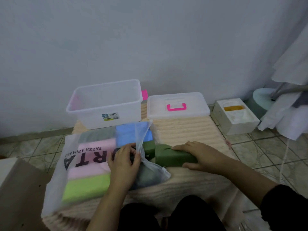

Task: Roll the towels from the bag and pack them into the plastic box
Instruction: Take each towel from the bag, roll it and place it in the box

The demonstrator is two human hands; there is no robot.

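Observation:
A translucent white bag with black lettering lies on the cream mat, folded towels showing through it: blue, pink, light green and grey. My left hand pinches the bag's open mouth. My right hand grips a folded dark green towel that sticks halfway out of the bag. The clear plastic box stands open and empty at the back of the mat.
The box's lid with a pink handle lies to the right of the box. A white foam carton sits on the tiled floor at right, near hanging white cloth. A brown cardboard surface is at lower left.

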